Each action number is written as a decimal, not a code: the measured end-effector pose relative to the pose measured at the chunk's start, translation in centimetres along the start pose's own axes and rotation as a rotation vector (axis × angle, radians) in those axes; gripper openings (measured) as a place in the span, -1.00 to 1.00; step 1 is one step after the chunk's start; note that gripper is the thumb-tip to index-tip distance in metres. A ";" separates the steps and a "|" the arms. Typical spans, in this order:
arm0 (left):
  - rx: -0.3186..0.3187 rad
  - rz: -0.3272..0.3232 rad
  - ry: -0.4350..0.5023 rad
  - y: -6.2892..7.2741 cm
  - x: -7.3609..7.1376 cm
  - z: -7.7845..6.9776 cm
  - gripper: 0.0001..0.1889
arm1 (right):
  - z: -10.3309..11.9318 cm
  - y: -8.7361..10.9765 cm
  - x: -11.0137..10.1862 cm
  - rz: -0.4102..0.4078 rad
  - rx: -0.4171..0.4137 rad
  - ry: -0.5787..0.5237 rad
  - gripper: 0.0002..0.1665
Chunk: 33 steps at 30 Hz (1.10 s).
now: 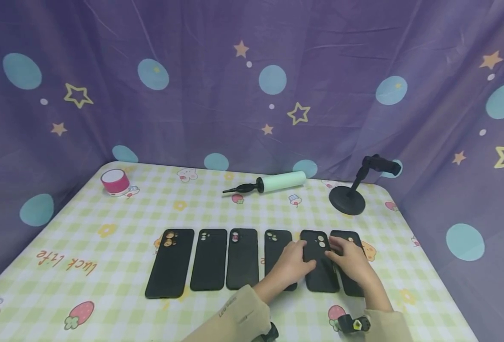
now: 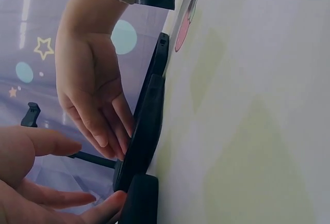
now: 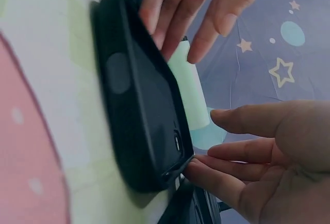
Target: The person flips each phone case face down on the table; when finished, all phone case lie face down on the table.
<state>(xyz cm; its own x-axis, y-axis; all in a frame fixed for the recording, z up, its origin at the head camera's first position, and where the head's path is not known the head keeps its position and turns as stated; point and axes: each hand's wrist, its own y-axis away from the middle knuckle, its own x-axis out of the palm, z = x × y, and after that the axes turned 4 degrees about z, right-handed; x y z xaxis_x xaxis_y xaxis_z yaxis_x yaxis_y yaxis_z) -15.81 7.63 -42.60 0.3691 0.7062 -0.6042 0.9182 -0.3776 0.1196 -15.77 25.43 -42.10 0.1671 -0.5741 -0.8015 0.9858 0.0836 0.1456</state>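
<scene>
Several black phone cases lie in a row on the table, each with camera holes near its far end. My left hand reaches over the fourth case, its fingertips at the left edge of the fifth case. On the other side, my right hand has its fingertips by that case's right edge, above the sixth case. Fingers of both hands look fairly straight. In the right wrist view the phone case shows its hollow side and raised rim, with right fingertips touching one corner.
Farther left in the row are the first case, second case and third case. Behind stand a pink-and-white cylinder, a mint hand pump and a black stand. A checked cloth covers the table.
</scene>
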 end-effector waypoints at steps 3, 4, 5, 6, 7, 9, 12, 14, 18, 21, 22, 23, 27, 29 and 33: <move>0.017 -0.030 0.021 0.0 0.0 0.1 -0.42 | 0.0 -0.1 0.2 -0.003 -0.002 -0.004 -0.35; 0.022 -0.037 0.032 0.0 -0.1 0.1 -0.42 | 0.0 -0.1 0.2 -0.004 -0.003 -0.007 -0.35; 0.024 -0.042 0.045 0.0 -0.1 0.2 -0.42 | -0.1 -0.1 0.3 -0.006 -0.004 -0.010 -0.35; 0.027 -0.048 0.055 0.0 -0.1 0.2 -0.43 | -0.1 -0.1 0.3 -0.007 -0.006 -0.015 -0.35; 0.030 -0.053 0.068 0.0 -0.1 0.3 -0.43 | -0.2 -0.1 0.4 -0.009 -0.009 -0.022 -0.36; 0.037 -0.063 0.096 -0.1 -0.1 0.4 -0.44 | -0.3 -0.1 0.5 -0.013 -0.015 -0.035 -0.36; 0.051 -0.083 0.125 -0.2 -0.1 0.6 -0.45 | -0.3 -0.1 0.6 -0.018 -0.025 -0.047 -0.37; 0.060 -0.096 0.134 -0.3 -0.1 0.8 -0.45 | -0.3 -0.1 0.6 -0.021 -0.029 -0.051 -0.37; 0.073 -0.125 0.125 -0.5 -0.1 1.0 -0.46 | -0.1 -0.2 0.8 -0.016 -0.028 -0.076 -0.37; 0.071 -0.141 0.122 -0.6 -0.3 1.0 -0.45 | -0.1 -0.4 1.0 -0.005 -0.028 -0.102 -0.36; 0.071 -0.143 0.125 -0.7 -0.3 1.0 -0.44 | -0.1 -0.4 1.1 -0.004 -0.027 -0.104 -0.36; 0.073 -0.145 0.131 -0.7 -0.3 1.0 -0.44 | -0.1 -0.4 1.1 -0.005 -0.028 -0.104 -0.36; 0.068 -0.149 0.149 -0.6 -0.4 0.9 -0.42 | 0.0 -0.5 1.2 -0.041 -0.037 -0.107 -0.41; 0.069 -0.154 0.147 -0.6 -0.5 0.8 -0.43 | 0.1 -0.5 1.2 -0.050 -0.039 -0.108 -0.43; 0.070 -0.163 0.142 -0.5 -0.5 0.7 -0.44 | 0.4 -0.4 1.3 -0.017 -0.029 -0.137 -0.44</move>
<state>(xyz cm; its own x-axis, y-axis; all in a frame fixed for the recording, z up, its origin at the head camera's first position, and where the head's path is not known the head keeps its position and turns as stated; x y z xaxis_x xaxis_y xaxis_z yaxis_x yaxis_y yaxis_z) -16.53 6.98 -42.90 0.2379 0.8363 -0.4939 0.9569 -0.2890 -0.0285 -15.97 24.34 -43.01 0.1489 -0.6812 -0.7168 0.9888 0.0954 0.1147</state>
